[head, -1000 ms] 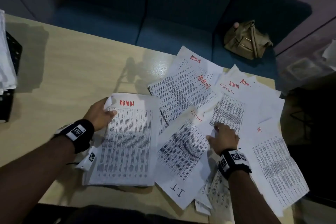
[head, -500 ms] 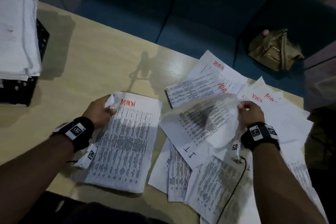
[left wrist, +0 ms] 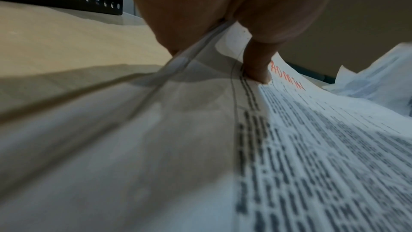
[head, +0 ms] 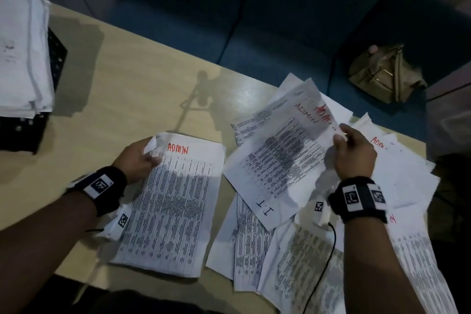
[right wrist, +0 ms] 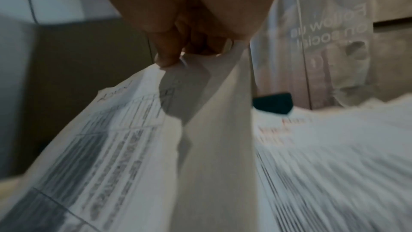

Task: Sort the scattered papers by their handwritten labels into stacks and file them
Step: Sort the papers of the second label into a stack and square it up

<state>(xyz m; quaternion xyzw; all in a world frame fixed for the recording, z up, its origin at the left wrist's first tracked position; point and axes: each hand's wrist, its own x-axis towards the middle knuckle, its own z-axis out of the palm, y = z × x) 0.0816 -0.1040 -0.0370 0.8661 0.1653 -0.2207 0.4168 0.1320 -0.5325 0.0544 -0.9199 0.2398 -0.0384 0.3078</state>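
Note:
A stack of printed sheets labelled ADMIN in red lies on the table in front of me. My left hand pinches its top left corner, thumb on top. My right hand pinches the edge of a sheet and holds it raised over the scattered pile; it carries an ADMIN label near the far end. Under it lies a sheet marked I.T. More ADMIN sheets spread to the right.
At the table's far left a black perforated tray holds a thick pile of white papers. A blue sofa with a tan bag runs behind the table. A black cable crosses the near papers.
My right hand picked a sheet out of the scattered pile and lifted it up and toward the far right. My left hand stayed on the ADMIN stack's corner.

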